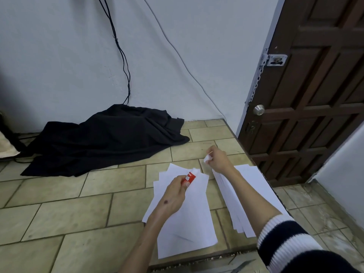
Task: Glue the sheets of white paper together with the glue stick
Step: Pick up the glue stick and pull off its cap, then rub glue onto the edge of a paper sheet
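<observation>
Here — glue stick [188,177] (uncapped) in left hand [173,196]

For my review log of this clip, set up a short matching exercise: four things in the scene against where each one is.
Things:
1. glue stick
2. small white cap
3. black cloth
4. door knob

Places:
A. on the brown door
B. heaped on the tiles by the wall
C. gripped in the left hand
D. pinched in the right hand

Pairs: 1-C, 2-D, 3-B, 4-A
</observation>
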